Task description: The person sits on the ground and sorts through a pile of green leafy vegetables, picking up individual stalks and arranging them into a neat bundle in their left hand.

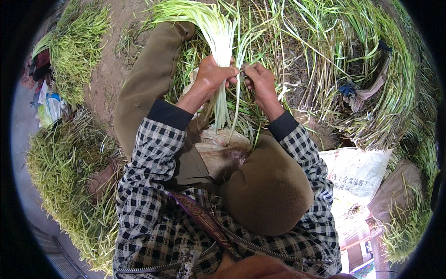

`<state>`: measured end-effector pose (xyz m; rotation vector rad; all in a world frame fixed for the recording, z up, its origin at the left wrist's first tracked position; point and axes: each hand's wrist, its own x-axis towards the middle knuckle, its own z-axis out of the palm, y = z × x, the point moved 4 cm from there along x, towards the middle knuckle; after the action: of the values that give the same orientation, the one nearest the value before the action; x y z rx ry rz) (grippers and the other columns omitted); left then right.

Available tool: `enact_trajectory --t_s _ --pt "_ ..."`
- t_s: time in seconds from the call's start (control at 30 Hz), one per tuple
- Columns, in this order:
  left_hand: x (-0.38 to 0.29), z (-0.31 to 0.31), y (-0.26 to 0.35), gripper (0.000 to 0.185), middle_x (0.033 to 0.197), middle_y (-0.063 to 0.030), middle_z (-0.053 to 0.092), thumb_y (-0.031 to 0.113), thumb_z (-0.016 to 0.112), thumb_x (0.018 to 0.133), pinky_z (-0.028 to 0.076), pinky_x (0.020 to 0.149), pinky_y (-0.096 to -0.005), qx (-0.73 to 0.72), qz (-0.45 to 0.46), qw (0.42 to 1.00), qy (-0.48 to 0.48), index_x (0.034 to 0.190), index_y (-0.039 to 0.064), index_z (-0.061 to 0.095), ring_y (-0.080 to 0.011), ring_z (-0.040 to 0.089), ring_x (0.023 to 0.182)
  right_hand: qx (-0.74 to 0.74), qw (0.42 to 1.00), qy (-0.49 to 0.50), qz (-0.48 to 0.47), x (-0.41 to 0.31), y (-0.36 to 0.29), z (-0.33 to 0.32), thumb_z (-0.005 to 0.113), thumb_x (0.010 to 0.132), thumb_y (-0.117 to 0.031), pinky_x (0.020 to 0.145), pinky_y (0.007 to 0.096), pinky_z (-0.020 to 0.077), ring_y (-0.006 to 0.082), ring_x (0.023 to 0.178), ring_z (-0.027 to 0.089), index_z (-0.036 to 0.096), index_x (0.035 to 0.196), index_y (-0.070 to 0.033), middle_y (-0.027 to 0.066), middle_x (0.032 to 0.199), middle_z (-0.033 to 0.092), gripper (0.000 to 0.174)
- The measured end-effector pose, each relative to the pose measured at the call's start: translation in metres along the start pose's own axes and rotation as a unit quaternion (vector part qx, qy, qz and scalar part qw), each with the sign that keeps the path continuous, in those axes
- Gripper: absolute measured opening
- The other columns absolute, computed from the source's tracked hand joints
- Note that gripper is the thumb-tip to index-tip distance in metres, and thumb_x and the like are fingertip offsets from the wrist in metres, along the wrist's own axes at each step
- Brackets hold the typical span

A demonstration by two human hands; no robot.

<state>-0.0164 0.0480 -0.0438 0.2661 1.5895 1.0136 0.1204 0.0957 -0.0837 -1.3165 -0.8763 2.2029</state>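
Observation:
My left hand (213, 74) is closed around a bunch of long, pale leafy stalks (221, 42) that look like garlic chives. Their green leaves droop to the upper left, and the white stalk ends hang below my fist. A separate single stalk (237, 99) runs down beside the bunch, at my left thumb tip. The thumb and forefinger of my right hand (259, 78) pinch together against that single stalk. Something small and dark shows at the right fingertips, too small to name. Beneath the stalk ends lies a tan woven sack (219, 151), between my bent legs.
Heaps of green stalks lie at left (69, 181) and upper left (76, 52). A larger pile (376, 87) curves along the right, with a cloth strip (373, 83) on it. A white printed sack (355, 171) lies at lower right. Loose leaves (306, 69) cover the soil ahead.

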Motion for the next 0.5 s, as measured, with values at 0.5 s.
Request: enact_trajectory --t_s 0.5 --pt "-0.011 -0.003 0.026 0.032 0.075 -0.0069 0.063 -0.004 0.071 0.071 0.046 0.045 -0.0234 -0.023 0.01 1.0 0.006 0.097 0.003 0.054 -0.0152 0.064 0.058 -0.458 0.847 -0.271 0.001 -0.057 0.04 -0.038 0.058 0.083 -0.028 0.058 0.0367 0.0461 0.0227 0.06 0.058 0.06 0.083 0.0 0.0134 0.067 0.06 0.029"
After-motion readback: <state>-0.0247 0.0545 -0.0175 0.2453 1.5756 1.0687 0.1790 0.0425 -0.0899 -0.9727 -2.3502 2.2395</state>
